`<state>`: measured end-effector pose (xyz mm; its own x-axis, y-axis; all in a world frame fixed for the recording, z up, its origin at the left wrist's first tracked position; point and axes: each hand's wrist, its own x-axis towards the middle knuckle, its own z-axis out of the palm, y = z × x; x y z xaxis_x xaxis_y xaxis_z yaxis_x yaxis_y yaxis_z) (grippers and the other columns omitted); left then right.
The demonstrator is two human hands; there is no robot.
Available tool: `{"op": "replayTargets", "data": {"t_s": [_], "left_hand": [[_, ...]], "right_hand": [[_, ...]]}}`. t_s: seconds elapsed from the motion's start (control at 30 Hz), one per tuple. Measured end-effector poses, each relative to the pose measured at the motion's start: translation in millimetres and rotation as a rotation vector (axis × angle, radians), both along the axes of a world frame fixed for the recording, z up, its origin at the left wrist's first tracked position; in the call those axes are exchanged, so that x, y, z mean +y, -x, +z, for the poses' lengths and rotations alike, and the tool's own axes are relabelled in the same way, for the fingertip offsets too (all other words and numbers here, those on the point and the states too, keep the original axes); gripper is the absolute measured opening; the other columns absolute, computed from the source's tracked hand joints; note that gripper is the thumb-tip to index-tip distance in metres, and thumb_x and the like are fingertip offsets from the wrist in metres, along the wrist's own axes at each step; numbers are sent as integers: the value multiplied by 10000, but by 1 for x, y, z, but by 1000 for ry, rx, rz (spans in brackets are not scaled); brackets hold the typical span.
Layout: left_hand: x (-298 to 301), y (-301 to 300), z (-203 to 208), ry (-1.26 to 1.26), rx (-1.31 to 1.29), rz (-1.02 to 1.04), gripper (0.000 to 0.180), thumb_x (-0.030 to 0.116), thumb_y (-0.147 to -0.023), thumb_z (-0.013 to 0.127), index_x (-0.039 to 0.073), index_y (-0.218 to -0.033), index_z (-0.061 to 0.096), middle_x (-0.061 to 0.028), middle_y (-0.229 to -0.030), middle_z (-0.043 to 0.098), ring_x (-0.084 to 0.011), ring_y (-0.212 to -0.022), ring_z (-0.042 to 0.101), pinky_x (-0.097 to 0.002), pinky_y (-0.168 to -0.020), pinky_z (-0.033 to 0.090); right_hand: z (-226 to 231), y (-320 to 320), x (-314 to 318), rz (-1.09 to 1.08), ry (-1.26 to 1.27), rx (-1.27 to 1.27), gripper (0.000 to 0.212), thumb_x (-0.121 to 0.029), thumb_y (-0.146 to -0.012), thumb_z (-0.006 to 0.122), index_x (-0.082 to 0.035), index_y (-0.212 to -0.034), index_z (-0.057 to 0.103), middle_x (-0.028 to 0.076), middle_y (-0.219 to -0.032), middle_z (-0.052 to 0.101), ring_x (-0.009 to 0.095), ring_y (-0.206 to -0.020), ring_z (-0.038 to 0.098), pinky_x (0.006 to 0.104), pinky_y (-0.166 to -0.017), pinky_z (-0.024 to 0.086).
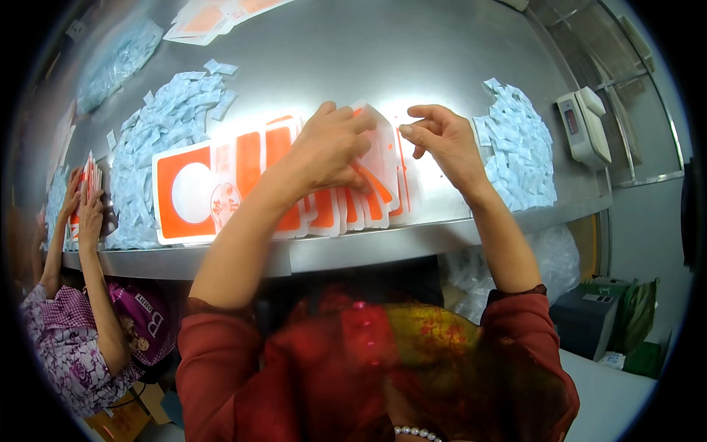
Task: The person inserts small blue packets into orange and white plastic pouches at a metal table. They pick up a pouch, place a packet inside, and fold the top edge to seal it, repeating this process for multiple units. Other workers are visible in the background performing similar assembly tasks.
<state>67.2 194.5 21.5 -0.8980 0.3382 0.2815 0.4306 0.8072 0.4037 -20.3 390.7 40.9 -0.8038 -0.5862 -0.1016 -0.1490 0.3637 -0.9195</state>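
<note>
A row of flat orange and white pouches point(248, 163) lies fanned and overlapping along the front of the metal table. My left hand point(331, 151) reaches over the right part of this row, its fingers and thumb bent around a raised, partly see-through pouch point(379, 144). Part of that hand is smeared by motion. Just right of the row's end, my right hand point(445, 140) hovers with thumb and forefinger a little apart and the other fingers curled; nothing shows between them. Small pale-blue packets point(515, 147) are heaped to the right of it.
Another heap of blue packets point(166, 125) sits left of the pouches, with a clear bag of packets point(121, 62) behind it. More pouches point(210, 18) lie at the far left. A white scale point(583, 129) stands at right. A co-worker's hands point(88, 206) hold pouches at far left.
</note>
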Motion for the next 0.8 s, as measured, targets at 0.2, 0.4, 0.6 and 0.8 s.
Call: {"op": "replayTargets", "data": {"t_s": [0.2,0.4,0.6,0.8], "left_hand": [[-1,0,5,-3,13,1,429,344,-491,824,44,-721,621,-42,-1015,558,-226,-866,506,-340,-745,367],[6,3,-2,-115,60,106,519,304,-440,847,96,-822,563,-31,-1113,566,-298,-1117,481,-398,-927,398],[6,1,2,97,63,42,461,282,-464,832,101,-793,565,-23,-1010,579,-304,-1193,447,-462,-1000,369],[4,4,1,113,115,-9,383,259,-490,794,75,-678,516,-48,-759,549,-322,-1111,493,-441,-892,412]], "right_hand": [[-10,4,-10,201,-178,-284,200,-186,-808,600,11,-815,634,29,-657,596,91,-556,585,199,-438,369],[-24,7,-18,336,-1,-289,155,-144,-786,553,-16,-724,615,4,-608,553,68,-531,538,202,-450,395],[-13,21,-6,298,82,-483,181,-162,-831,574,-10,-792,664,80,-631,638,109,-496,590,191,-430,407],[-45,44,3,-38,-161,12,195,-163,-813,604,20,-819,671,67,-642,631,113,-524,573,214,-475,441]]}}
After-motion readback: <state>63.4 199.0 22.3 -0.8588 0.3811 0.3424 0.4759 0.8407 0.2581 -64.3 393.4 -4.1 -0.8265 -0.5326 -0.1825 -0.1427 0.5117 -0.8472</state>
